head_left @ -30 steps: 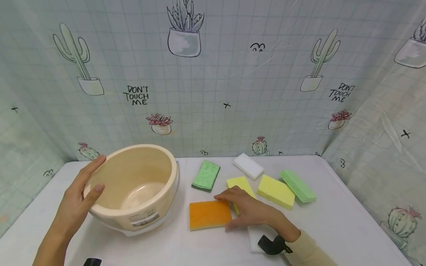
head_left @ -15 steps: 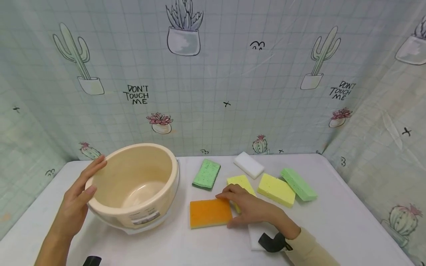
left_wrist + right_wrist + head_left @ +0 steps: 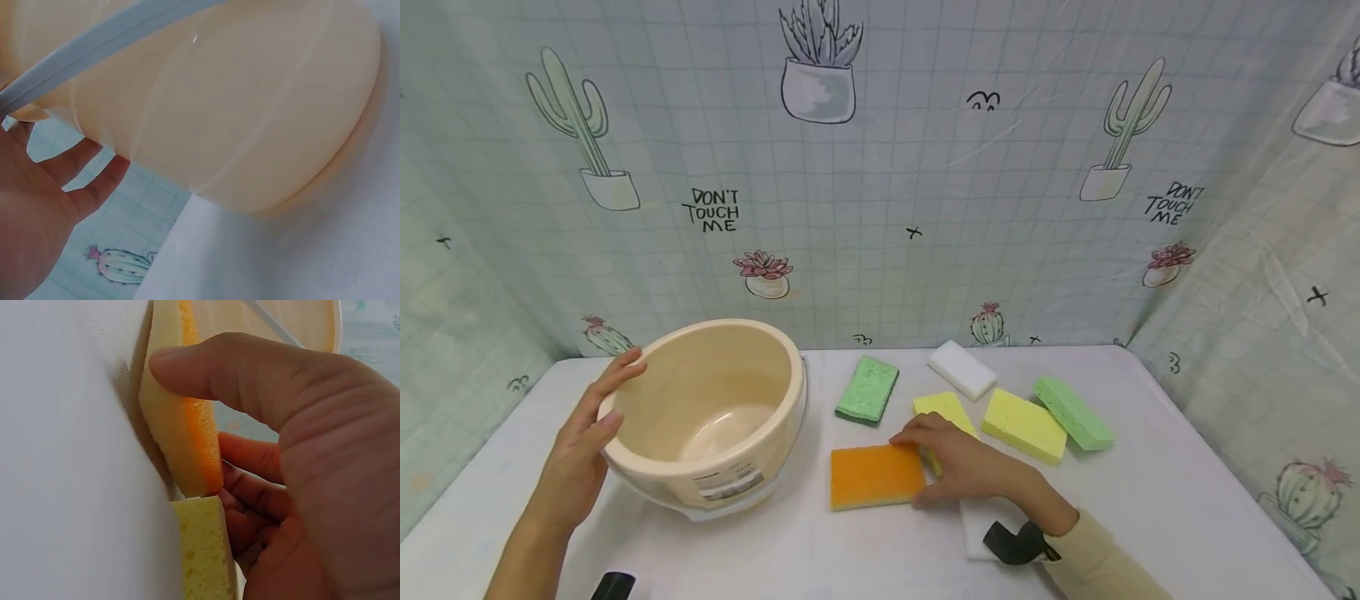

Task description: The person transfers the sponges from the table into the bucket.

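1. Step in hand, as judged: taking hold of the orange sponge [image 3: 876,476] at its right end, with the cream tub [image 3: 711,412] steadied alongside. The sponge lies flat on the worktop [image 3: 1187,500], near centre, at about 3 o'clock from the tub and close to it.
2. Right hand [image 3: 973,467]: thumb curled over the sponge's near edge, fingers tucked against its far edge; the right wrist view shows the sponge [image 3: 181,425] pinched between thumb and fingers. Grip closed on the sponge, narrow. The forearm comes in from 5 o'clock, low over the worktop, in a cream sleeve [image 3: 1105,562].
3. Left hand [image 3: 583,442]: fingers nearly straight, spread against the tub's outer wall and rim at its 9 o'clock side; the left wrist view shows the palm [image 3: 37,212] beside the wall [image 3: 225,106]. Grip open, holding nothing, pressing or resting only. The tub appears tilted toward 3 o'clock, its mouth facing the sponges.
4. Next move, as judged: calls for a lift clear of the yellow sponge [image 3: 943,412] touching the hand's far side, without dragging it, while the tub keeps its tilt.
5. Neighbours: green sponge [image 3: 867,389] at 12 o'clock from the orange one; white block [image 3: 961,369], second yellow sponge [image 3: 1024,426] and second green sponge [image 3: 1072,413] ranged toward 2 o'clock; a white piece [image 3: 981,533] under the right wrist.
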### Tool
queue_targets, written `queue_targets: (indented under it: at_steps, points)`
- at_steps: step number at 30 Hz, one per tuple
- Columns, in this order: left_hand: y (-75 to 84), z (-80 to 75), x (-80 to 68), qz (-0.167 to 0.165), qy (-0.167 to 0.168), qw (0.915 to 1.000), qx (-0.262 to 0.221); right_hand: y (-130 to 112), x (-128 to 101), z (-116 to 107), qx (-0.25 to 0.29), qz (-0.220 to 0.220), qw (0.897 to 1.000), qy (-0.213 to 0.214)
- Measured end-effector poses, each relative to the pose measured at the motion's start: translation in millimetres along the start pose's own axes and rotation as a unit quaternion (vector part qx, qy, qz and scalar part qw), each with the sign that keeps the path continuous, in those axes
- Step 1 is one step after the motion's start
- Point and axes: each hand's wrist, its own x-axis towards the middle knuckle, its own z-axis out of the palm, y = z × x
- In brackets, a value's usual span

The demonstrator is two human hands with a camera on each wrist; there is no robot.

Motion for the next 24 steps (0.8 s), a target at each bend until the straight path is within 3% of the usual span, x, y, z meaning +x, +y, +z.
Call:
queue_targets:
  at_steps: [13, 24]
  points:
    - [-4.6, 0.6, -1.8, 0.018, -0.016, 0.9997, -0.005, -4, -2, -4, 0.013, 0.024, 1.0, 0.003]
    - [-0.3, -2.8, -2.0, 0.01, -0.021, 0.9997, -0.003, -12, -9, -27, 0.031, -0.001, 0.998, 0.061]
